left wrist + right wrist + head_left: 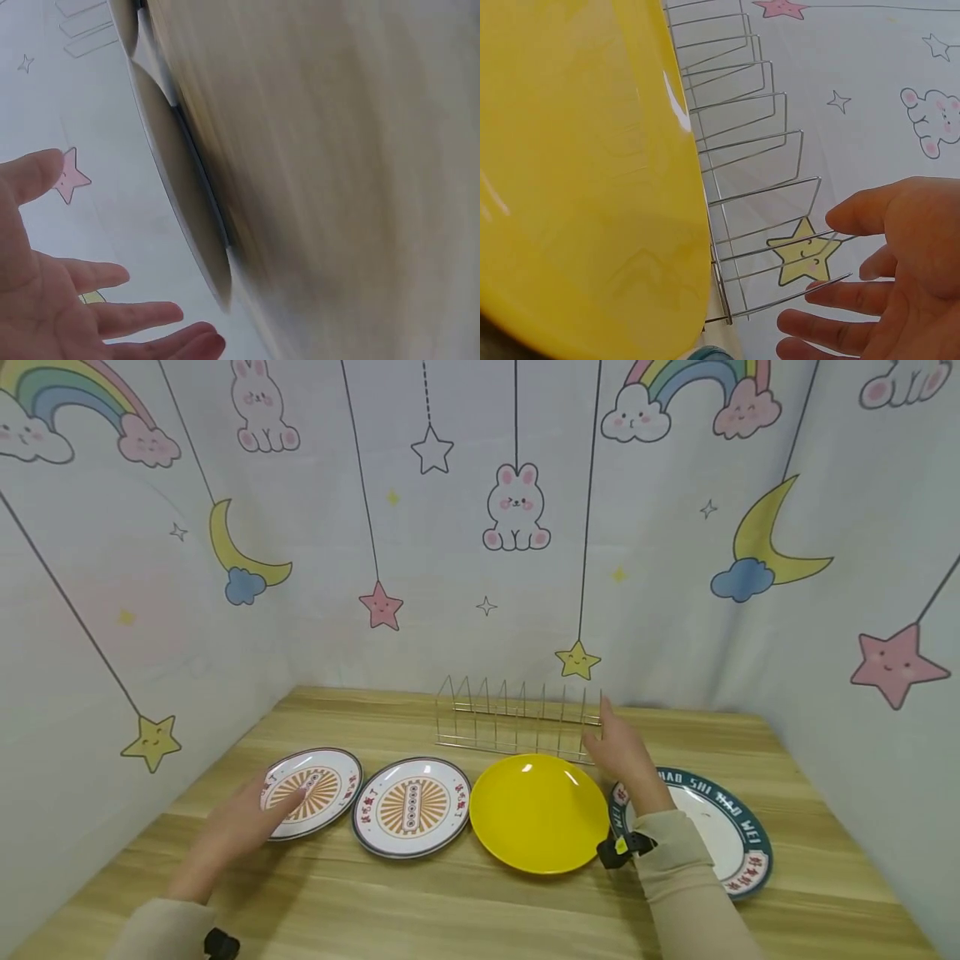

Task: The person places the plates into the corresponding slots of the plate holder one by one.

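Note:
In the head view my left hand [238, 827] is over the leftmost white plate [330, 785], which has an orange sunburst print. The left wrist view shows this hand's fingers [142, 319] spread and apart from the plate's rim [180, 202]. My right hand [621, 750] is at the right end of a metal wire dish rack [517, 727]. In the right wrist view its thumb and loosely extended fingers [847, 296] straddle the rack's end wires, with a gap between them. A yellow plate [540, 814] lies just in front of the rack.
A second sunburst plate [412, 810] lies between the leftmost plate and the yellow one. Under my right forearm, partly hidden, is a larger green-rimmed plate [753, 835]. The wooden table [420, 910] meets a cartoon-printed curtain [465, 543] at the back and sides.

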### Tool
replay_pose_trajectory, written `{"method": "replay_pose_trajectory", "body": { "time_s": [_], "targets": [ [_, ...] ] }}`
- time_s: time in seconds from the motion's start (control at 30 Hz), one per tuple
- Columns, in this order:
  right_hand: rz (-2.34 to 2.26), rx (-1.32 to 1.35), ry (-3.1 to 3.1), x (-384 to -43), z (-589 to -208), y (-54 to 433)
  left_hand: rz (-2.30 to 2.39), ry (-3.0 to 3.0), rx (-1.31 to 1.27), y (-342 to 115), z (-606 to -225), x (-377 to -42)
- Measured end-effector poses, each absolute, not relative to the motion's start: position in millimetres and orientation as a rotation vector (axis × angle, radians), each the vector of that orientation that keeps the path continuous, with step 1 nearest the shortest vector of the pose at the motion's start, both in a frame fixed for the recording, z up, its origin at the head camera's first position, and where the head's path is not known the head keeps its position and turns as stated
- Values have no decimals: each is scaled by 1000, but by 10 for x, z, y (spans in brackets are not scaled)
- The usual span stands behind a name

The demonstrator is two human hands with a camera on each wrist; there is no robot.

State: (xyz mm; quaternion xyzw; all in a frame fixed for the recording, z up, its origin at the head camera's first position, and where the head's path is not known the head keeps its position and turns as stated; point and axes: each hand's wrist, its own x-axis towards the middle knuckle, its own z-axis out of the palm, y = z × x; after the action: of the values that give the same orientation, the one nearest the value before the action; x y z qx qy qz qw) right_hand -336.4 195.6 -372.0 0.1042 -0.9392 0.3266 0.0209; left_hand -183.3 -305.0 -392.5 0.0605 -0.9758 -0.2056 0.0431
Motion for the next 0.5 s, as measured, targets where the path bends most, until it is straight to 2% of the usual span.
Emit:
{"method": "replay_pose_trajectory", "body": {
  "time_s": [0.5],
  "targets": [
    [1058, 314, -2900, -3380, -3755, 1965, -838, -3070, 218, -3324, -4071, -1904]
  ]
}}
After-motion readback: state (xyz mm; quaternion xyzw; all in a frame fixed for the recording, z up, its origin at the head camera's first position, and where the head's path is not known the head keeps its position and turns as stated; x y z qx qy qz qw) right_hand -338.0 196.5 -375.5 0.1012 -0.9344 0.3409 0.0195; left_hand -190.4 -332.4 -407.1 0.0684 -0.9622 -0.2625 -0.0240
